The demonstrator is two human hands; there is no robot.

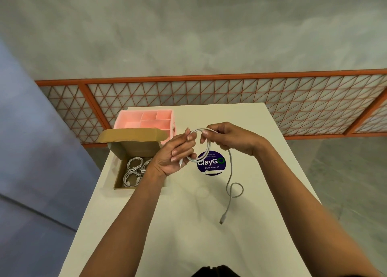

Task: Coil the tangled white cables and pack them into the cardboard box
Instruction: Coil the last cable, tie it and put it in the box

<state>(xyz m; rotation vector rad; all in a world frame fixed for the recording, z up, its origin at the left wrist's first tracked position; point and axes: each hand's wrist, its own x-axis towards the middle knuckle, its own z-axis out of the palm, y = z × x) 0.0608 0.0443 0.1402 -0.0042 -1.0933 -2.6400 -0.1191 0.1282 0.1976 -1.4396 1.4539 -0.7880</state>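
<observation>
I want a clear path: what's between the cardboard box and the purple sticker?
Head view: only the left hand, gripping the white cable in a coil.

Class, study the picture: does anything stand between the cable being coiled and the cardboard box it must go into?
Nothing visible does. The white cable, held in the left hand and right hand, is just right of the cardboard box, whose lid stands open. Coiled cables already lie inside.

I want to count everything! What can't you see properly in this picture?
- Head view: right side of the cardboard box, hidden by the left hand.
- Head view: sticker small print, too small, crossed by the white cable.
- Head view: pink organizer front, behind the box flap.
</observation>
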